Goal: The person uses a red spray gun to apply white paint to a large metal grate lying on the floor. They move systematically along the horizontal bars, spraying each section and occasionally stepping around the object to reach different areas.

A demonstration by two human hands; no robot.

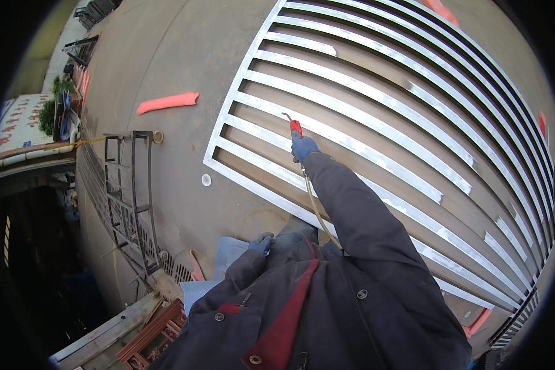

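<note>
My right hand (304, 147), in a blue glove, is closed round the grip of a red air blow gun (296, 126). Its thin bent nozzle points away from me, above the slats of a large metal grille (277, 79). A pale yellow hose (314, 200) runs from the gun back under my right forearm. The grille has several long silvery bars joined to a side bar, with duller patches along some of them. Down by my knee, my gloved left hand (262, 243) rests with fingers curled and nothing visible in them.
A pinkish-red strip (168, 103) lies on the concrete floor left of the grille. Dark metal frames (143, 203) stand further left, beside a floor grate. A small white disc (206, 179) lies near the grille's corner. Light blue sheets (228, 254) and a reddish-brown ornate panel (154, 336) are at lower left.
</note>
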